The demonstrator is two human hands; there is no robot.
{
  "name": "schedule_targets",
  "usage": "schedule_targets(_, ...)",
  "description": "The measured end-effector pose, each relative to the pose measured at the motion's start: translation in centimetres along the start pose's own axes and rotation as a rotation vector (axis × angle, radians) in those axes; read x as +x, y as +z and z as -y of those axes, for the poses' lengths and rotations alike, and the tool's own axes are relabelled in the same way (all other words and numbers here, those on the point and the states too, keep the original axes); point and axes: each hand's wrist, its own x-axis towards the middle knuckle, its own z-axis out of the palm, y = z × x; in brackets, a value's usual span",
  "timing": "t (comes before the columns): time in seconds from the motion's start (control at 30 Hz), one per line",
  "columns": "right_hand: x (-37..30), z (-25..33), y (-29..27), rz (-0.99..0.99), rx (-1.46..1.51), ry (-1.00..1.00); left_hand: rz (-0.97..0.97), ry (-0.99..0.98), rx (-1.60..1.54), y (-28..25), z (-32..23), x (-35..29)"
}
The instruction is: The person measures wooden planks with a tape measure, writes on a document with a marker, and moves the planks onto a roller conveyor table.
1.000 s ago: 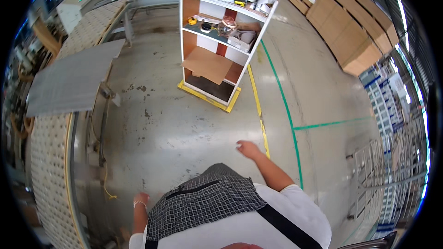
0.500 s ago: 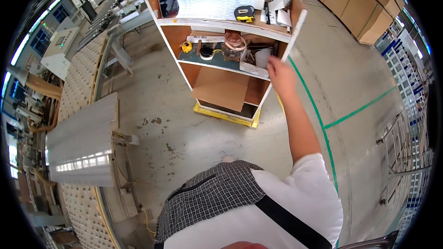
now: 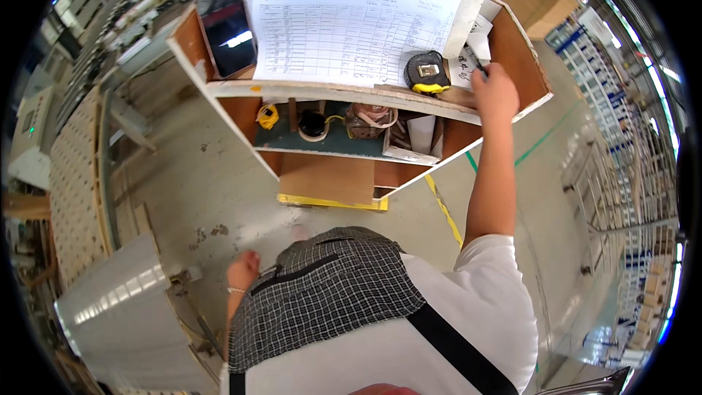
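Note:
My right hand (image 3: 499, 92) reaches into the right end of the top shelf, fingers pinched on a slim black pen (image 3: 476, 61). Beneath the pen lie white paper slips (image 3: 465, 72) with handwriting. Just left of that hand is a black and yellow tape measure (image 3: 427, 72), at the lower corner of printed sheets (image 3: 333, 29). A dark phone (image 3: 226, 33) leans at the shelf's left end. Low beside my apron, my left hand (image 3: 243, 270) is curled closed, with nothing visible in it.
The white-edged shelf unit (image 3: 344, 93) stands in front of me. Its middle shelf holds a yellow tape measure (image 3: 268, 116), a clear jar (image 3: 369, 120) and a small open box (image 3: 417, 140). A grey panel (image 3: 121, 307) is at left, a metal rack (image 3: 621, 205) at right.
My right hand has moved from the middle shelf's box up to the top shelf and taken hold of the pen. The shelf appears closer, and my left hand has come into view.

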Motion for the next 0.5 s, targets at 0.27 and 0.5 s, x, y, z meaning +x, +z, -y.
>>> schedule_targets(0.27, -6.6, 8.1, -11.4, -0.038, 0.688, -0.45, -0.49, 1.076, -0.183, -25.5, -24.6, 14.6)
schedule_targets(0.5, -7.1, 11.8, -7.1, 0.434, 1.419, -0.715, -0.357, 1.475, -0.158, -24.9, -34.7, 16.9)
